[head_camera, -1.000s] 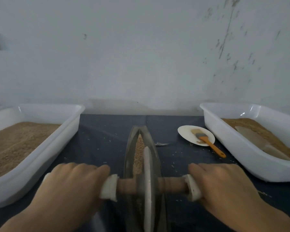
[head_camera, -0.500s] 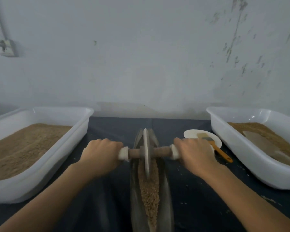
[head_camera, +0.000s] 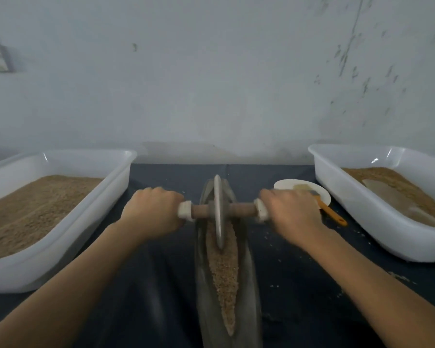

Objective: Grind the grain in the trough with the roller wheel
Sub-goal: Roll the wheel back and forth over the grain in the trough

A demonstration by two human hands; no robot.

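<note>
Both hands clench the axle: left hand [head_camera: 153, 214], right hand [head_camera: 290, 212], roller wheel [head_camera: 218, 209] between the fingers at the trough's [head_camera: 246, 259] far end. Grain [head_camera: 222, 272] below the wheel looks coarse; plenty of grinding left.

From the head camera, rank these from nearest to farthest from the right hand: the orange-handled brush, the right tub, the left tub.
1. orange-handled brush: just right of the right hand, lying partly on the small white dish.
2. right tub: farther right, past the brush.
3. left tub: across the trough, beyond the left hand.
</note>
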